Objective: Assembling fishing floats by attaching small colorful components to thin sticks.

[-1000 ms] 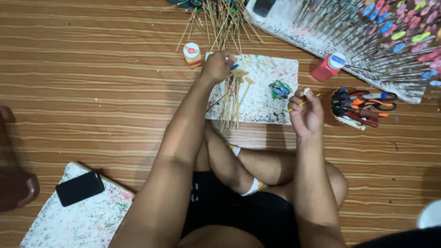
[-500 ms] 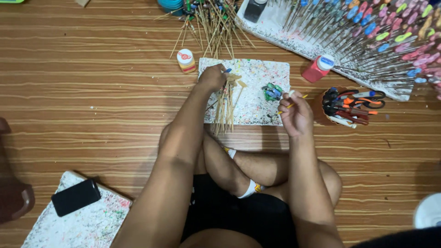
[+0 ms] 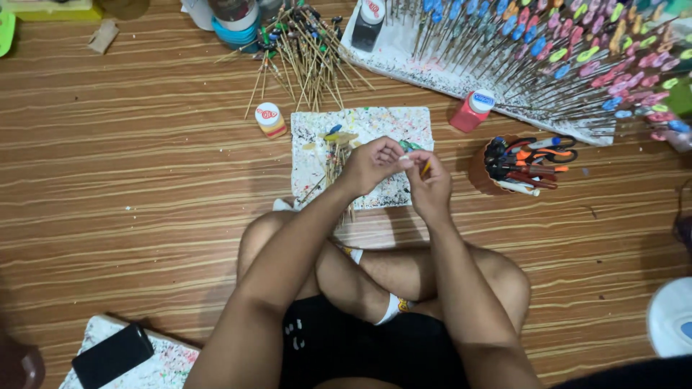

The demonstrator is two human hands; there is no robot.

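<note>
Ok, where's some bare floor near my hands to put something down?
Free: the wood floor left of the paint-spattered sheet, down to the black phone; also below the scissors cup, right of your knee. Crowded: the top, with loose sticks and painted sticks.

Both forearms are stretched forward over the crossed legs and angled inward, so that the hands are brought together, touching. The left hand [image 3: 373, 164] is curled, knuckles up. The right hand [image 3: 430, 189] is closed, fingertips pinched toward the left.
</note>
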